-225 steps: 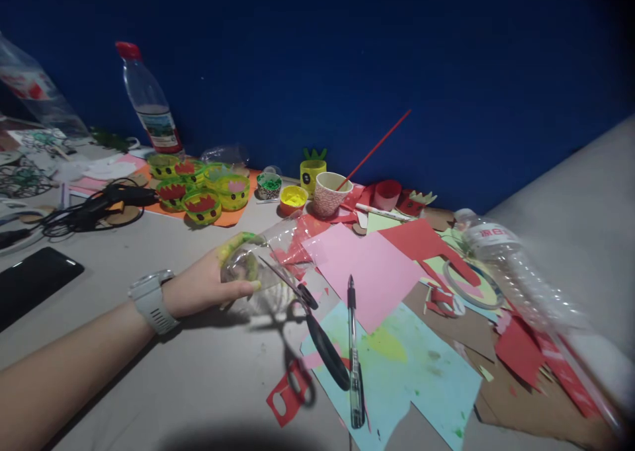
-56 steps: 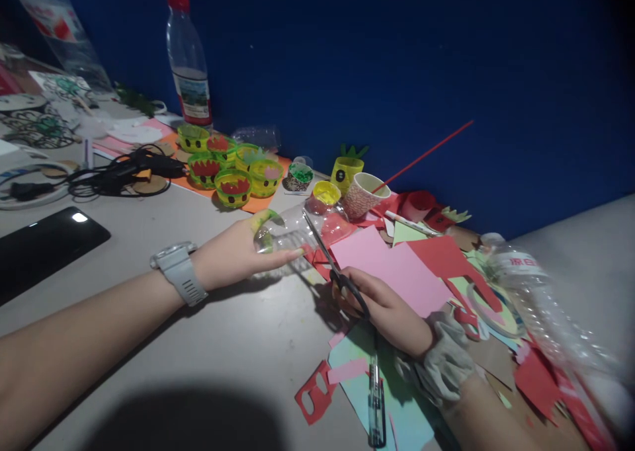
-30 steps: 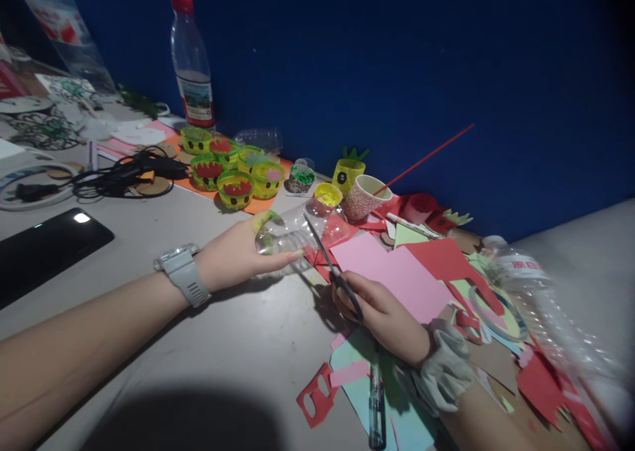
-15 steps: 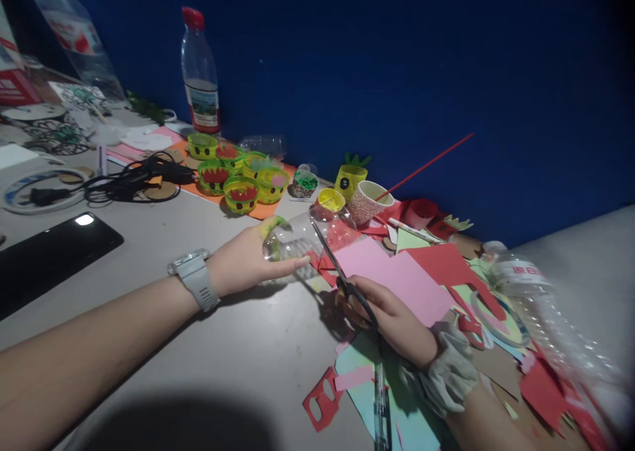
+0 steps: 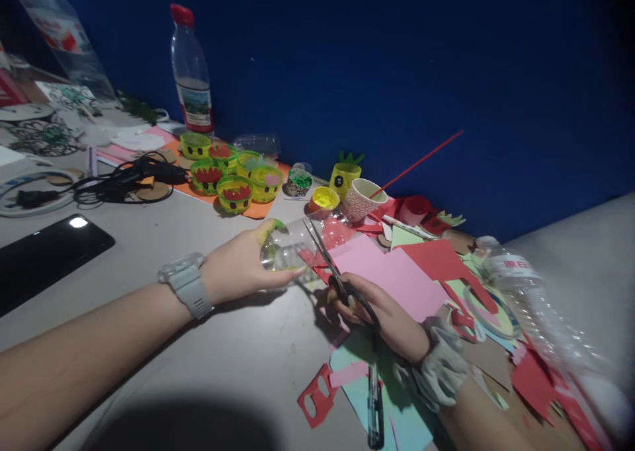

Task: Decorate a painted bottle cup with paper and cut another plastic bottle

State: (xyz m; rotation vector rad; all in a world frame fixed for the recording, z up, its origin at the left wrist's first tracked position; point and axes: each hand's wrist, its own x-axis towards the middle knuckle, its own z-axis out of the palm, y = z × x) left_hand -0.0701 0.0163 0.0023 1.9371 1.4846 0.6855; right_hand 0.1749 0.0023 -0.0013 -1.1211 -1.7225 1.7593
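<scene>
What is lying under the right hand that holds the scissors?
Under the right hand with the scissors lie a light blue sheet and pink scraps; a pen sticks out below. Directly beneath the palm, nothing can be seen.

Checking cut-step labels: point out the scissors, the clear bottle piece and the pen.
scissors (image 5: 333,276): head view, on the blades near the pivot.
bottle piece (image 5: 289,245): head view, on its clear wall.
pen (image 5: 373,405): head view, on the middle of the barrel.
</scene>
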